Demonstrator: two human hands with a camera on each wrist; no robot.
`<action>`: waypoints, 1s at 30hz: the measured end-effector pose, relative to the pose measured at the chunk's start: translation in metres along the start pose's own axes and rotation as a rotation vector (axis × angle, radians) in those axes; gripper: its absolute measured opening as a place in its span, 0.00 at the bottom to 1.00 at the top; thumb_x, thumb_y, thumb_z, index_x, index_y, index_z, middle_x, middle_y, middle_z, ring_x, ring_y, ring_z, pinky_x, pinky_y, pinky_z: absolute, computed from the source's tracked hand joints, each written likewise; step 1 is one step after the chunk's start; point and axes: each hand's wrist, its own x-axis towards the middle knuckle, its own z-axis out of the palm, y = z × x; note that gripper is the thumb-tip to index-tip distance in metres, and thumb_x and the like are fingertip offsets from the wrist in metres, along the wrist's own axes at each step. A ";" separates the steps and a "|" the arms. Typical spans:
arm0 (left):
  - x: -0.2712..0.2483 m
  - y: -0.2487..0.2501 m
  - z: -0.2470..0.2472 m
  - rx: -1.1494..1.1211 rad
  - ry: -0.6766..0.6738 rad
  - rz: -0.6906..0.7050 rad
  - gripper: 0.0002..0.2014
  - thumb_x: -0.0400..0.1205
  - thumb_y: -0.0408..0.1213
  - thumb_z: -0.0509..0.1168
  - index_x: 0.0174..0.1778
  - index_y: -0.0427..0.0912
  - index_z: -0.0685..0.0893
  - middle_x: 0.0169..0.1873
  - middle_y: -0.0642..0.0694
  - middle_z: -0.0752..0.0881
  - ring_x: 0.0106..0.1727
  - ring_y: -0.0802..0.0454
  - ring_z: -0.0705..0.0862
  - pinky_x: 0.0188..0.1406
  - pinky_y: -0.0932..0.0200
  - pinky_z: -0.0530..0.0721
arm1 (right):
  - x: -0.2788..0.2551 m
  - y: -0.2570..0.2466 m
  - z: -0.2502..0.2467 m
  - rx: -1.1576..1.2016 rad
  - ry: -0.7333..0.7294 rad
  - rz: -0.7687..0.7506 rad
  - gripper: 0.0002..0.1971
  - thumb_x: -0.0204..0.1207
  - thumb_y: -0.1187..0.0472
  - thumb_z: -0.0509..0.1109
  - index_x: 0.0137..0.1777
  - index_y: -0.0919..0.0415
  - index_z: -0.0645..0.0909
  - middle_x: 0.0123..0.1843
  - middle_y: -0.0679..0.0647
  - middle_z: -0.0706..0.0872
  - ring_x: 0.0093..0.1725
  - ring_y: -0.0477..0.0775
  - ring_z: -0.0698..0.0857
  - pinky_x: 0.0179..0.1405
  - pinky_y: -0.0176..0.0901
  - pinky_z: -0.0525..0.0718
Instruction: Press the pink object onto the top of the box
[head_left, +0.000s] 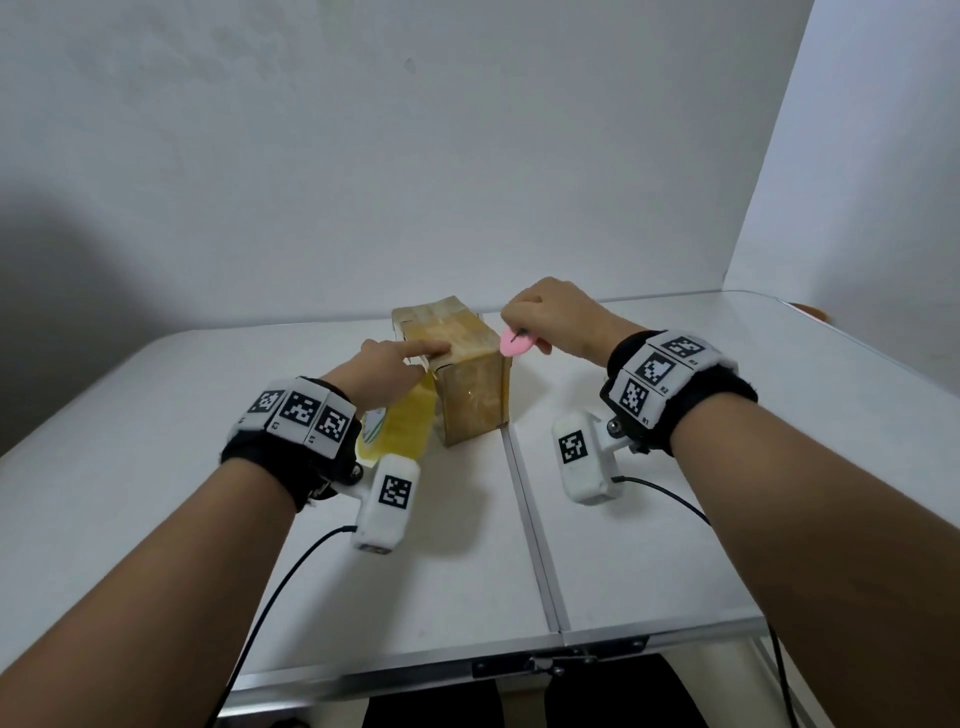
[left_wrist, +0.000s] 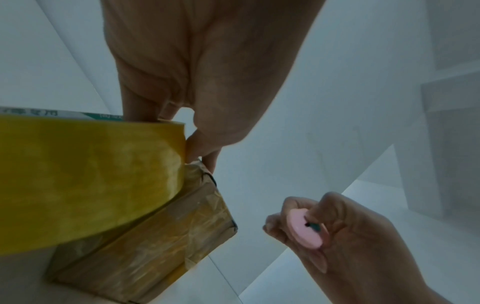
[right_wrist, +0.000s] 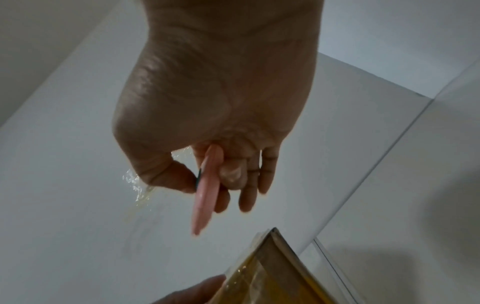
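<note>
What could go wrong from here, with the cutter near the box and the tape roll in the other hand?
The right hand pinches the small pink cutter close to the left hand, whose forefinger lies on the box top: a slip might nick it. The tape roll leans on the box and could drag or tip it.

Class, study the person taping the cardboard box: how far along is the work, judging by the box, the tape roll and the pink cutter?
Done: the cardboard box already carries glossy tape on its top and sides. In hand: the left hand holds the yellow tape roll against the box, forefinger pressing on the top edge; the right hand pinches the pink cutter beside the box, apart from it. Left, probably: cutting the tape from the roll.
</note>
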 end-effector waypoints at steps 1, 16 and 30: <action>0.000 0.000 0.000 -0.005 0.000 0.002 0.25 0.84 0.35 0.53 0.70 0.69 0.79 0.69 0.28 0.77 0.30 0.50 0.74 0.36 0.60 0.78 | 0.001 0.001 -0.001 0.031 0.060 -0.013 0.14 0.67 0.54 0.60 0.22 0.57 0.72 0.24 0.55 0.78 0.25 0.49 0.72 0.29 0.40 0.66; 0.001 0.001 -0.008 -0.026 -0.047 0.028 0.25 0.83 0.33 0.55 0.68 0.67 0.81 0.48 0.37 0.81 0.30 0.54 0.75 0.34 0.63 0.75 | 0.064 0.011 0.041 0.140 -0.018 0.083 0.12 0.76 0.57 0.70 0.57 0.56 0.77 0.59 0.64 0.88 0.44 0.57 0.85 0.38 0.45 0.81; 0.002 0.000 -0.011 -0.118 -0.063 0.023 0.25 0.83 0.32 0.55 0.66 0.64 0.83 0.43 0.36 0.83 0.27 0.54 0.74 0.30 0.65 0.75 | 0.028 0.024 0.046 0.095 -0.092 -0.016 0.23 0.84 0.45 0.58 0.77 0.50 0.75 0.76 0.47 0.78 0.75 0.47 0.74 0.71 0.37 0.68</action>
